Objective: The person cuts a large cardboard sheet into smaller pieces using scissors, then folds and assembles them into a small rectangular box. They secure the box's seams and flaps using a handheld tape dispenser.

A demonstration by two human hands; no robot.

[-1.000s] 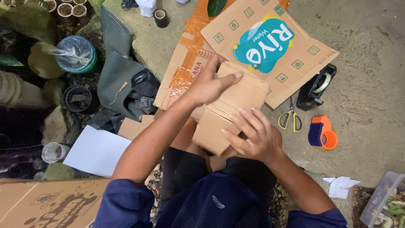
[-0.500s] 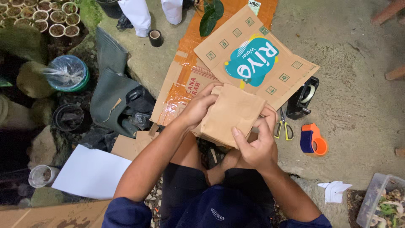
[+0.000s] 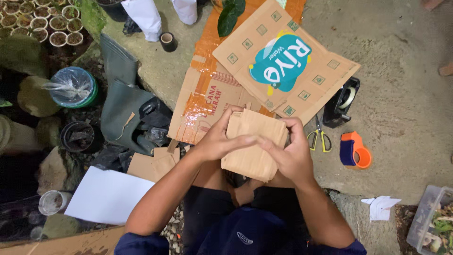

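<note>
A: What is in the hands?

B: A folded piece of brown cardboard (image 3: 252, 144), held over the person's lap, just above the near edge of the flattened boxes (image 3: 283, 61) on the concrete floor (image 3: 406, 94).

A: And the grip?

B: The left hand (image 3: 218, 139) clasps the left side, fingers laid across the face of the piece. The right hand (image 3: 290, 156) wraps the right edge, fingers curled over the top. Both are closed on it.

A: How far along does the work look?

B: The piece looks folded to a flat, thick packet, so the folding seems largely done. No tape shows on it, as far as I can tell, and nothing looks cut.

A: Are the tools out?

B: Yes, but untouched. A black tape dispenser (image 3: 343, 101), yellow-handled scissors (image 3: 319, 137) and an orange tape holder (image 3: 355, 150) lie to the right, apart from the hands.

A: What else is around?

B: A white sheet (image 3: 106, 194) at the left, green rubber boots (image 3: 120, 92), a plastic-covered bucket (image 3: 72, 87), and small seedling pots (image 3: 33, 23) at the top left. Someone else's white-trousered legs (image 3: 158, 14) stand at the top edge.
</note>
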